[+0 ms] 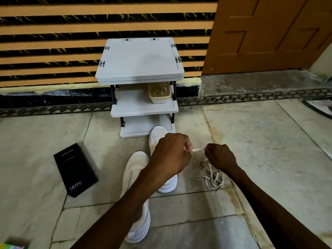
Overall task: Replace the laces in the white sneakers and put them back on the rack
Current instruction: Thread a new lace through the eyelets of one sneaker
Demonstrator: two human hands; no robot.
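Note:
Two white sneakers lie on the stone floor, toes toward the rack: the left sneaker (133, 169) nearer me, the right sneaker (158, 136) partly hidden under my left hand. My left hand (170, 153) and my right hand (220, 156) each pinch one end of a short stretch of white lace (197, 149), held taut between them above the floor. A tangled pile of off-white laces (211, 175) lies on the floor just below my right hand. The grey three-shelf rack (140, 69) stands against the wall beyond the sneakers.
A beige basket (159, 92) sits on the rack's middle shelf at the right. A black box (75, 169) lies on the floor to the left of the sneakers. A brown door (269, 33) is at the far right, with a raised stone threshold below it.

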